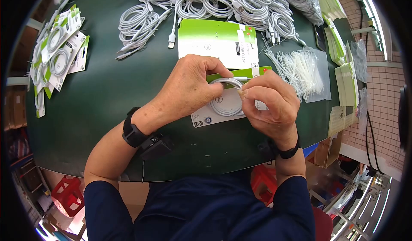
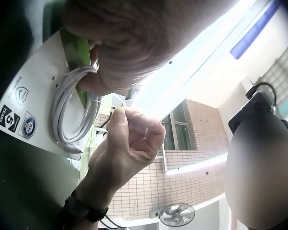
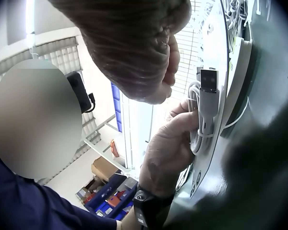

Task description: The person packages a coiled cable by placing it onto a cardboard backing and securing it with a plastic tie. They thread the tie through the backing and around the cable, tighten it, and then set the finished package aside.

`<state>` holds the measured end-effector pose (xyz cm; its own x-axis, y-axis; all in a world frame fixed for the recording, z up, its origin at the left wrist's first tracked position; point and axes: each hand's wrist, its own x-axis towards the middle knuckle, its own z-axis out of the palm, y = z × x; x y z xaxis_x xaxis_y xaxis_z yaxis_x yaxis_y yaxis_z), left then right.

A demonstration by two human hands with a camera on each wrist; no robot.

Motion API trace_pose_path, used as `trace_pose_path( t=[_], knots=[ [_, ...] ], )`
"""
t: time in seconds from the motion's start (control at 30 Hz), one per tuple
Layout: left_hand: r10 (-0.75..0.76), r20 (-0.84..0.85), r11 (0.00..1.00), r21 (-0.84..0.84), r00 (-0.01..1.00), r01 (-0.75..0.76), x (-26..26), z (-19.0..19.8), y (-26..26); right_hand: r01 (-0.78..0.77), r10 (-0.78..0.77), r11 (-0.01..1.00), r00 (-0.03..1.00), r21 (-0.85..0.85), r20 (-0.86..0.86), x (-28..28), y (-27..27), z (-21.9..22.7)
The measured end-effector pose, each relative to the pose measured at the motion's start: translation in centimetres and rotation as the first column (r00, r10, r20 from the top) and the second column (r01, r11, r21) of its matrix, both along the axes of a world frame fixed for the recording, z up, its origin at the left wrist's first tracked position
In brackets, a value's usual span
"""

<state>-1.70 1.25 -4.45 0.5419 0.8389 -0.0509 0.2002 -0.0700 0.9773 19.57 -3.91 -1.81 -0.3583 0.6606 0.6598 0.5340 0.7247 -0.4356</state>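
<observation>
A coiled white cable (image 1: 226, 111) lies against a green and white card (image 1: 201, 115). The left hand (image 1: 182, 88) grips the coil's upper edge and the card between thumb and fingers. At the coil's right side the right hand (image 1: 272, 106) pinches thumb and forefinger together; in the left wrist view a thin white tie (image 2: 116, 97) runs to that hand's (image 2: 122, 153) fingertips. The cable's USB plug (image 3: 209, 88) shows beside the coil in the right wrist view, with another thin tie (image 3: 206, 135) around it. What lies between the right fingertips is partly hidden.
Behind the card lies a green and white card stack (image 1: 197, 48), with many coiled cables (image 1: 206, 5) beyond. Loose white ties (image 1: 300, 71) lie on a plastic bag (image 1: 324, 78) at right. Carded cables (image 1: 60, 61) lie at left, and a black device (image 1: 155, 146) near the front edge.
</observation>
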Motion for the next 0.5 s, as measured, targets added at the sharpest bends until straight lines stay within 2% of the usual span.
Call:
trace_pose_path(
  t=[0.07,0.17,0.27,0.5],
  knots=[
    [0.0,0.013,1.0,-0.015,1.0,0.0,0.02,-0.06,0.01,-0.007,0.008,0.999,1.0,0.05,-0.007,-0.08,0.17,-0.15],
    [0.001,0.031,1.0,0.002,1.0,-0.001,0.05,0.08,-0.06,-0.014,0.016,1.0,0.998,0.028,-0.062,-0.33,0.13,-0.22],
    [-0.005,0.015,0.998,-0.058,1.0,0.006,-0.03,0.36,0.04,0.001,0.001,1.0,0.998,0.028,-0.07,-0.26,0.18,-0.37],
    [-0.011,0.066,0.995,-0.102,0.998,0.018,-0.14,0.01,0.15,0.0,0.0,1.0,0.999,0.009,-0.033,-0.38,0.21,-0.29]
  ],
)
